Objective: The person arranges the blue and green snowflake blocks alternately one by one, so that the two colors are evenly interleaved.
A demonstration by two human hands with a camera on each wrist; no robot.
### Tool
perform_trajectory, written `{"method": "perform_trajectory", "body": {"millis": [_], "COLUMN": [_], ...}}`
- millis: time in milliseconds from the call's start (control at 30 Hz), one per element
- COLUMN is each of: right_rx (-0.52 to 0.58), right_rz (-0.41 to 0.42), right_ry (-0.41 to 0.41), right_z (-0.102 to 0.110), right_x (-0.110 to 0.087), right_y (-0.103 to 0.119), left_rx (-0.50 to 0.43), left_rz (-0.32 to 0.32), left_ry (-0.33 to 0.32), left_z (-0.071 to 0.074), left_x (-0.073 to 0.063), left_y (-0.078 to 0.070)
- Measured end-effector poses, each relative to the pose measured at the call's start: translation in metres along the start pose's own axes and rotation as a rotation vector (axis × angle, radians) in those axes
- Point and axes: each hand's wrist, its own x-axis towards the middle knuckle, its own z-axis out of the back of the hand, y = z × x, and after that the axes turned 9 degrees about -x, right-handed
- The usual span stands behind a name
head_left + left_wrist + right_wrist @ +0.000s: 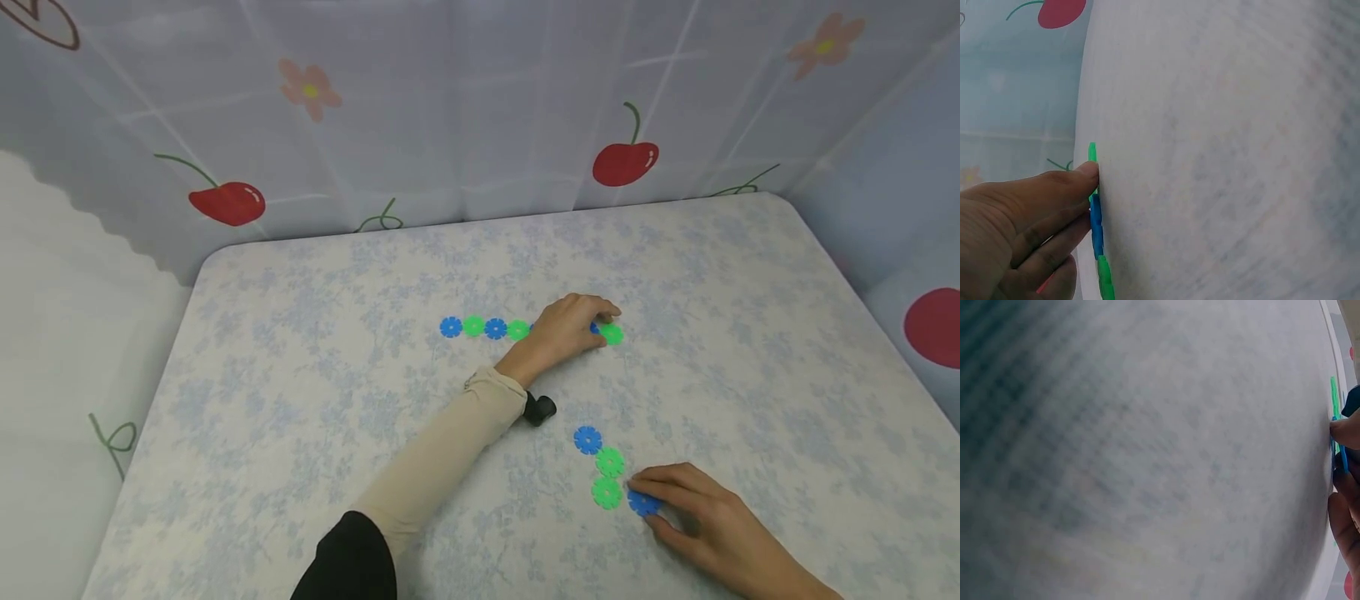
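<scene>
A row of flat notched plastic discs, blue and green in turn, runs across the table. At its right end my left hand pinches a green disc between thumb and fingers. The hand hides part of the row. In the left wrist view, the thumb lies along the green disc, and a blue disc adjoins it. Nearer to me, my right hand pinches a blue disc. Just left of it lie two green discs and another blue disc.
A pale floral cloth covers the table. Behind it hangs a curtain printed with cherries and flowers. A black wrist camera sticks out from the left sleeve, low over the table between the row and the loose discs.
</scene>
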Motion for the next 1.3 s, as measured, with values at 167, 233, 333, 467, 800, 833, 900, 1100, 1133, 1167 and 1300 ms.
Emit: {"method": "perform_trajectory", "body": {"millis": [167,233,333,467,800,833,900,1100,1133,1167,1300], "right_rx": [-0.005,-0.007,-0.002,0.015,0.007,0.005,0.006,0.002,0.001,0.000,-0.005], "right_rz": [-0.004,-0.001,0.005,-0.001,-0.127,-0.134,-0.141,-0.140,-0.141,-0.144,-0.155], "right_ry": [-0.001,-0.003,-0.014,-0.035,-0.076,-0.075,-0.073,-0.069,-0.069,-0.069,-0.067], "right_z": [0.000,0.000,0.000,0.000,0.000,0.000,0.001,0.003,0.003,0.003,0.004], "right_x": [0.000,0.000,0.000,0.002,0.008,0.010,0.013,0.022,0.024,0.025,0.030], "right_y": [-0.001,-0.001,-0.003,-0.006,-0.011,-0.012,-0.014,-0.020,-0.021,-0.022,-0.026], "left_rx": [-0.010,-0.017,-0.026,-0.027,-0.033,-0.031,-0.028,-0.030,-0.031,-0.031,-0.039], "left_rz": [-0.003,-0.002,-0.003,0.004,-0.005,-0.004,-0.002,0.001,0.001,-0.001,-0.011], "left_ry": [0.000,0.002,-0.003,-0.007,0.000,0.000,0.001,0.005,0.004,0.004,0.007], "left_z": [0.000,0.000,0.001,0.002,0.000,0.000,0.001,0.002,0.002,0.002,0.000], "left_x": [-0.001,0.000,0.000,0.000,0.000,0.000,0.000,-0.001,0.000,0.000,0.001], "left_y": [0.000,0.000,0.001,0.001,0.001,0.001,0.001,0.001,0.001,0.001,0.002]}}
